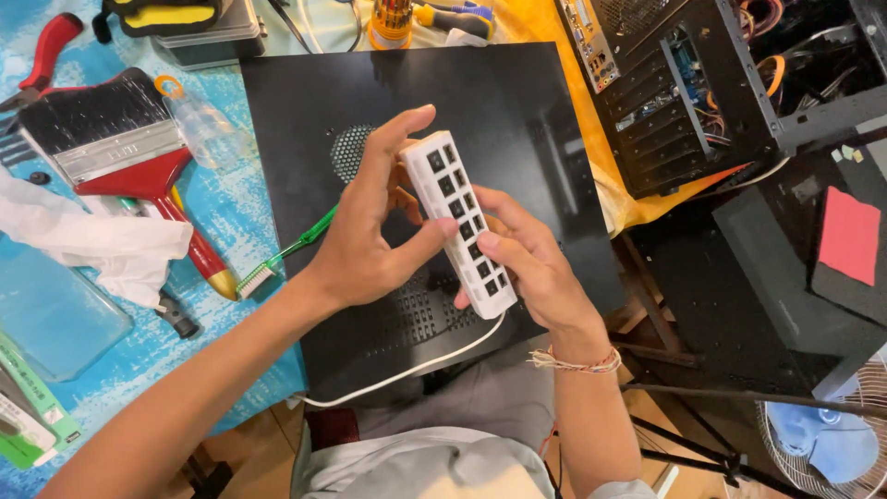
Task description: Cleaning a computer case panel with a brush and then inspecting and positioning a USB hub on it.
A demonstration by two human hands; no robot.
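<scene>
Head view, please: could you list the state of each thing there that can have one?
White hub: held in both hands, off the panel.
Left hand: gripping the hub.
Right hand: gripping the hub.
White cable: attached, hanging slack.
Computer case: side open, wiring exposed.
Paintbrush: lying flat.
Green toothbrush: lying flat.

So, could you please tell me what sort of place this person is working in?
Most likely a small computer repair bench. An opened computer case shows boards and wiring, a screwdriver set and wide paintbrush lie nearby, and both hands hold a white multi-port hub.
</scene>
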